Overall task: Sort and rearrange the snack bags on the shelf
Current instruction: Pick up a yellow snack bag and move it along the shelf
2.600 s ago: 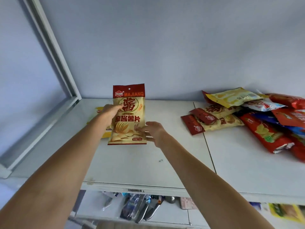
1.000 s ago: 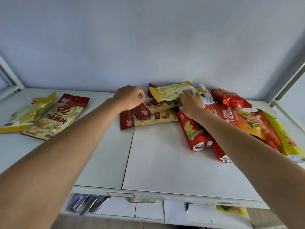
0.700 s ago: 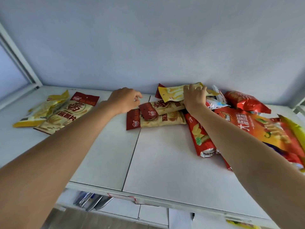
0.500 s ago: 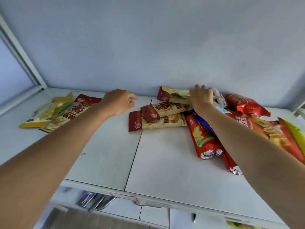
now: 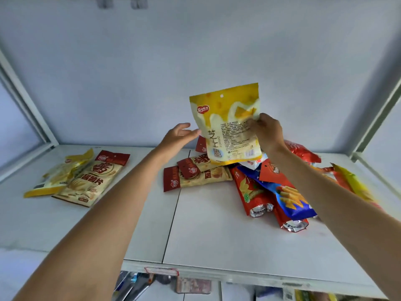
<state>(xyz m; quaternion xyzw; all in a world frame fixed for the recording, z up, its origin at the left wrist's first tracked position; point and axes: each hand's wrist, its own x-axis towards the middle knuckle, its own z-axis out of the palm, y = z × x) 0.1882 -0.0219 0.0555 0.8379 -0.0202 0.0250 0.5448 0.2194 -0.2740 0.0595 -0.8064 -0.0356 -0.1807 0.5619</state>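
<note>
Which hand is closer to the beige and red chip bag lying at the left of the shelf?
Left. The left hand hangs in the air above and to the right of the beige and red chip bag; the right hand is farther right, holding the yellow bag.

Bright, even light; soft focus, bowed edges.

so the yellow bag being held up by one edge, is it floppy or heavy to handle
Probably light: the right hand holds the yellow bag up by one side edge alone. It looks fairly stiff for a pouch, standing nearly flat and upright without drooping. The glossy film may be slippery, which could be why the open left hand reaches toward its other edge.
</note>
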